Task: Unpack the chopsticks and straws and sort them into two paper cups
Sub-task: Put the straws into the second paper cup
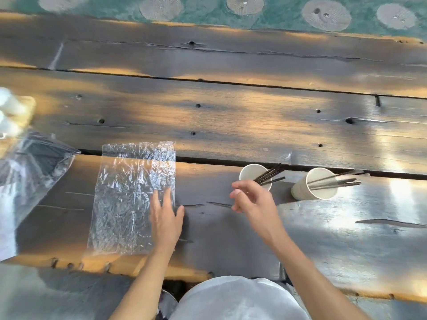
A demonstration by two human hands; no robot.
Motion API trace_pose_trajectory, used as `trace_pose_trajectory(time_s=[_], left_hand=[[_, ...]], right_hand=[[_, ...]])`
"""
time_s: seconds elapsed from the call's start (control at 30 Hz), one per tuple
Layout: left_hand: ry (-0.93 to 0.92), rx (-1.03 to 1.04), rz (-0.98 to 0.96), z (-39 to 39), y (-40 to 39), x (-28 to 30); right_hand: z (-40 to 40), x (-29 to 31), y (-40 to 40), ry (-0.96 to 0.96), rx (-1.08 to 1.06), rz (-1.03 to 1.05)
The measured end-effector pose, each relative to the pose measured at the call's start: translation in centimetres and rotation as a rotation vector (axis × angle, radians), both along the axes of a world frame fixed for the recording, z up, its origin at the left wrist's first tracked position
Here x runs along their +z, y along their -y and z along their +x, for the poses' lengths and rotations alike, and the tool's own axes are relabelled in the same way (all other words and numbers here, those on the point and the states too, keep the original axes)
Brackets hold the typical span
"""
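On a dark plank table, glossy with patches of warm light, a clear plastic bag lies flat and crinkled near the left of the near plank, its far end reaching the gap between boards. The left hand rests flat on the bag's right near edge, fingers straight and spread, the tips of two of them on the plastic and the thumb out on the bare wood — it presses rather than grips. The right hand hovers just above the table to the right of the bag, fingers loosely curled with the thumb near the forefinger; nothing can be seen held in it. Just beyond its fingertips stands the left paper cup, white, with a bundle of thin dark sticks leaning out over its right rim. Well to the right of that, apart from it, stands the right paper cup, also white, holding its own set of dark sticks that slant out to the right. Which cup holds chopsticks and which holds straws cannot be told at this sharpness. At the far left edge a second plastic bag — larger, rumpled, with dark thin sticks showing through it — lies partly off the near plank, and beyond it sits a blurred white object. Past the table's far edge a green patterned floor shows.
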State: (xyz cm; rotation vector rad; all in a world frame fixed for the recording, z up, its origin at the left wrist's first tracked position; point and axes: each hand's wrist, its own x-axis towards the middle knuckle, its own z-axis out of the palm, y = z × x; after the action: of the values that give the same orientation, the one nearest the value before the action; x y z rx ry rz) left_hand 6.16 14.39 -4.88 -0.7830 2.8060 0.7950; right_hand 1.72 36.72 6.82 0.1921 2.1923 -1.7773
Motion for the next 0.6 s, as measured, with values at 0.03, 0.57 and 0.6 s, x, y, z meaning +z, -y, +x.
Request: trace_pose_trajectory(time_s=[0.03, 0.57, 0.6], left_hand=[[0.036, 0.040, -0.049, 0.8, 1.4, -0.2], [0.481, -0.330, -0.049, 8.3, -2.4, -0.9], [0.470, -0.348, -0.058, 8.3, -2.8, -0.9]], right_hand=[[0.4, -0.9, 1.0, 0.034, 0.056, 0.002], [3.2, -10.0, 4.7, 0.613, -0.041, 0.073], [3.0, -10.0, 4.7, 0.621, -0.068, 0.057]])
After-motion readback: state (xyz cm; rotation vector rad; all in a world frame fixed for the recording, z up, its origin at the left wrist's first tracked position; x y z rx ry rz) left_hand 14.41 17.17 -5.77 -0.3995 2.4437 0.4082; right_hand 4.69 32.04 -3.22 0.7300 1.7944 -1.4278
